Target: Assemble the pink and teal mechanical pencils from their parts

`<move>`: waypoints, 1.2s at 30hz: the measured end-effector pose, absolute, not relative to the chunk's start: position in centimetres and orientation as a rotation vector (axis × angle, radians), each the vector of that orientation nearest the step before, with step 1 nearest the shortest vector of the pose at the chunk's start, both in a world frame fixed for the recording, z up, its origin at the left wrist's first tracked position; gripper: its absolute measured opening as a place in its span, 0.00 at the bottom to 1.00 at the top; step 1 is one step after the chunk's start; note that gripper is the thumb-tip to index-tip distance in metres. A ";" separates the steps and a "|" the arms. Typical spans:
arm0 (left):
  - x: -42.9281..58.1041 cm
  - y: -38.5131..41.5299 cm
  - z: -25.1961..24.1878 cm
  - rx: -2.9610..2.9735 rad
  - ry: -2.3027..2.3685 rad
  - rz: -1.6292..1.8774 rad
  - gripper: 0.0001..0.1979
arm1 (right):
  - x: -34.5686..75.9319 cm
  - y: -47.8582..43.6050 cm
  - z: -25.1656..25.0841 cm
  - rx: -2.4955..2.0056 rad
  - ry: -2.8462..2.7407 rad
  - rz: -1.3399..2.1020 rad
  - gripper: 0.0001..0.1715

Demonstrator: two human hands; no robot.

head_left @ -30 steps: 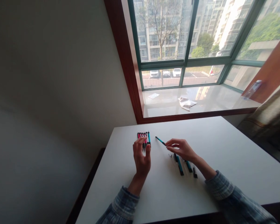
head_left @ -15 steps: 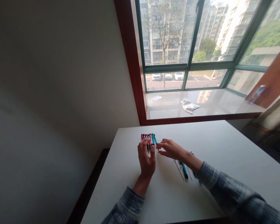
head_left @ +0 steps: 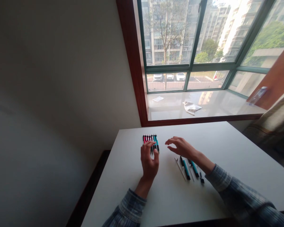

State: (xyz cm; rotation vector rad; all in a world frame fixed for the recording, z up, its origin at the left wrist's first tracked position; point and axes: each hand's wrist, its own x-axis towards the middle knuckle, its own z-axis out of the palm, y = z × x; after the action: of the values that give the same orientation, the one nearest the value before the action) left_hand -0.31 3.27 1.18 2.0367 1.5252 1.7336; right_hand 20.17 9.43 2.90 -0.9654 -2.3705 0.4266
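Pulled back from the row of pens, the right hand (head_left: 181,147) hovers over the smooth white desk (head_left: 104,195), half open and holding nothing, while the teal pen it carried earlier now lies at the right end of the row (head_left: 157,144).

At left, a strip of bare desk runs from the left hand (head_left: 149,162) to the desk's straight outer edge. That hand, coming out of a blue checked sleeve (head_left: 130,211), is loosely cupped, its fingers (head_left: 145,151) curled over the lower ends of the pens; whether it has hold of them cannot be told.

The pens (head_left: 150,142), slim glossy barrels in pink, red and teal with black fittings, lie side by side and nearly parallel, their tips toward the window. Open desk separates them from the right hand's fingertips.

Farther right, below that hand, lie two teal pen barrels (head_left: 186,169) (head_left: 194,168), thin pale rods (head_left: 180,168) and a short black pen part (head_left: 201,178), loosely fanned and close together. Beyond them, wide open desk stretches to the right edge, past a second checked sleeve (head_left: 236,192).

Above the desk's far edge, a crumpled white cloth (head_left: 191,107) rests on the pale stone windowsill (head_left: 215,108).
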 end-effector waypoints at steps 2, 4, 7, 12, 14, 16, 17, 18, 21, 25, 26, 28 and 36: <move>-0.2 3.4 1.0 2.049 1.513 1.703 0.10 | 22.4 9.0 3.3 -1.038 -2.327 0.463 0.12; 0.0 3.4 0.9 2.062 1.498 1.684 0.09 | 24.4 8.3 3.5 -1.083 -2.329 0.523 0.16; 0.4 3.6 0.8 2.074 1.473 1.660 0.09 | 26.6 6.9 3.6 -1.112 -2.376 0.634 0.20; 0.7 3.7 0.7 2.081 1.455 1.617 0.09 | 27.7 5.0 3.2 -1.131 -2.447 0.730 0.26; 0.8 3.7 0.6 2.076 1.457 1.607 0.09 | 27.7 4.6 2.9 -1.128 -2.465 0.728 0.28; 0.9 3.7 0.6 2.077 1.459 1.600 0.09 | 27.5 4.5 2.6 -1.126 -2.469 0.720 0.29; 0.9 3.7 0.5 2.079 1.459 1.598 0.09 | 27.4 4.5 2.4 -1.123 -2.469 0.718 0.30; 0.9 3.7 0.5 2.081 1.460 1.595 0.09 | 27.3 4.5 2.3 -1.120 -2.469 0.715 0.30; 0.9 3.7 0.4 2.083 1.458 1.586 0.09 | 27.0 4.6 2.2 -1.126 -2.471 0.699 0.31; 0.9 3.7 0.4 2.089 1.456 1.573 0.09 | 26.7 4.6 2.2 -1.149 -2.483 0.666 0.28; 0.9 3.7 0.4 2.093 1.455 1.568 0.09 | 26.6 4.6 2.3 -1.154 -2.480 0.659 0.27; 0.9 3.7 0.5 2.101 1.450 1.560 0.09 | 26.6 4.7 2.4 -1.163 -2.475 0.649 0.27; 1.5 3.1 1.4 1.893 1.192 1.243 0.10 | 25.0 3.9 4.3 -1.068 -2.334 0.405 0.30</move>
State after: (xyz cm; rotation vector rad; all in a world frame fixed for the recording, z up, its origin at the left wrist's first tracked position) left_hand 1.47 3.15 1.40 1.8931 1.1923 1.2429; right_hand 24.99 3.88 4.30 -1.0679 -2.3342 0.4048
